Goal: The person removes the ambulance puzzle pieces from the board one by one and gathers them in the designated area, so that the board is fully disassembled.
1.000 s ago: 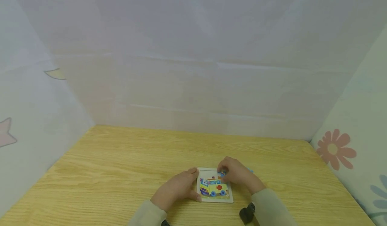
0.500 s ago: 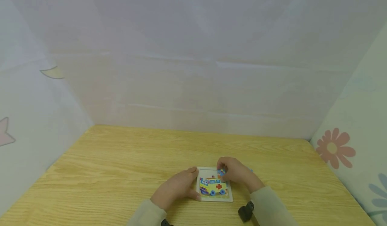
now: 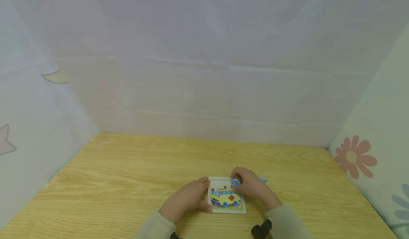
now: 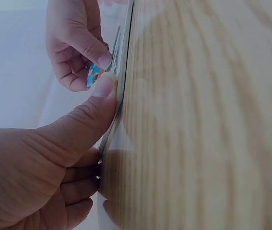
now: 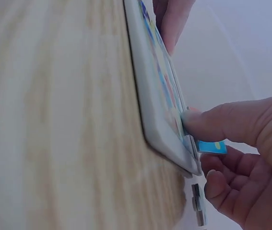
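Note:
A small white-framed jigsaw tray (image 3: 228,212) lies flat on the table, its lower part filled with a yellow ambulance picture (image 3: 230,197). My left hand (image 3: 188,200) grips the tray's left side, thumb at the near corner and fingers along the far left edge. Over the upper right part, my right hand (image 3: 250,184) pinches a blue and orange puzzle piece (image 3: 235,182). In the right wrist view that piece (image 5: 212,146) stands tilted up from the tray by the thumb. The upper left part of the tray shows bare white board.
Another blue piece (image 3: 263,179) lies on the wooden table (image 3: 143,168) beyond the right hand, partly hidden by it. Loose pieces (image 5: 198,203) show past the tray's corner in the right wrist view. Pale cloth walls (image 3: 204,100) enclose the table.
My right hand has shifted slightly to the right with the pinched piece, whose blue face shows more. More of the loose blue piece behind it is visible. The left hand keeps its hold.

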{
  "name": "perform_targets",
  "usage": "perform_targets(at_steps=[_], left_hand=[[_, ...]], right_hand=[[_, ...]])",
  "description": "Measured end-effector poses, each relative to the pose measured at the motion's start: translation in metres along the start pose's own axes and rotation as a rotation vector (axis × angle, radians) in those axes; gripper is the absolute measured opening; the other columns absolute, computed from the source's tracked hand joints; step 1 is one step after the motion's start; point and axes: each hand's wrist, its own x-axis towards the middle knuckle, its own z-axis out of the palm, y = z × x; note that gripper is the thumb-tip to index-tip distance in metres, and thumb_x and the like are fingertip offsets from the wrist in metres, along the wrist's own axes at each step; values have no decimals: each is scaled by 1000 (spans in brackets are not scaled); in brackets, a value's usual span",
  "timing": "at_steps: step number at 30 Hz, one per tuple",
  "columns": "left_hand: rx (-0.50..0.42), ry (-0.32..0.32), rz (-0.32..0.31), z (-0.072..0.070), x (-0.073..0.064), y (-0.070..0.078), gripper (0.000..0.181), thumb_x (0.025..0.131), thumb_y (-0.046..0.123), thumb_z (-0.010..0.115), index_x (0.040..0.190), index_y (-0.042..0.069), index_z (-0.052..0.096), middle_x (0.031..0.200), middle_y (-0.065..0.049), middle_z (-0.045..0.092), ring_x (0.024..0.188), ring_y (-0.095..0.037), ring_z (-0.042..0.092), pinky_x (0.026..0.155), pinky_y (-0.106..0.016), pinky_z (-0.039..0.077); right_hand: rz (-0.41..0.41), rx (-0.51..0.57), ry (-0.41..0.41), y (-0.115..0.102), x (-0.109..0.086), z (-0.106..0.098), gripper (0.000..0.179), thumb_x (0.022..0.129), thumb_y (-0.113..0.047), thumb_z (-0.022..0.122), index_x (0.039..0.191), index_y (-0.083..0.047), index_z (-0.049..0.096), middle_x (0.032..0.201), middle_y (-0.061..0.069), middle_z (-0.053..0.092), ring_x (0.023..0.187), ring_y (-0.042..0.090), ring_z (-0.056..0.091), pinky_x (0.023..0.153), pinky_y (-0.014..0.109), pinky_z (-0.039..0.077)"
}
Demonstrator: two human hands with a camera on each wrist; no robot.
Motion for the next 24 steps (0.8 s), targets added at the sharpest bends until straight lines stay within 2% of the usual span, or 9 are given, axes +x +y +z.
perform_targets(at_steps=[6,11,13,19,24], left_hand=[[-5,-7,-5,-1,-1,1,90,69,44,75,137,-3,41,145,-16,36,132,-32,37,109,-42,32],[-4,-8,-8,-1,0,1,91,68,44,75,137,-2,40,145,-17,36,132,-32,37,110,-43,32],[4,-8,-7,-1,0,0,91,68,45,75,137,-2,40,145,-17,36,132,-32,37,109,-43,33],[13,-7,-4,1,1,-1,92,67,45,76,137,-2,40,146,-17,36,132,-32,37,110,-42,32],[11,-4,0,2,2,-2,92,67,45,76,138,-2,40,146,-16,36,132,-32,36,110,-42,32]], right_hand=[[6,69,25,5,-3,1,26,76,-4,73,94,-14,57,82,0,53,73,16,44,59,25,39],[29,181,67,12,-4,2,22,79,-9,71,100,-10,65,81,-1,57,75,15,47,62,23,43],[53,223,83,14,-5,2,24,79,-13,72,102,-8,66,82,0,58,77,15,50,64,23,45],[210,391,151,14,-9,-2,25,76,-18,76,98,-11,66,87,4,61,82,18,53,70,27,46],[225,440,200,11,-13,-9,21,83,-9,66,104,-7,66,88,4,66,81,17,59,69,29,51]])
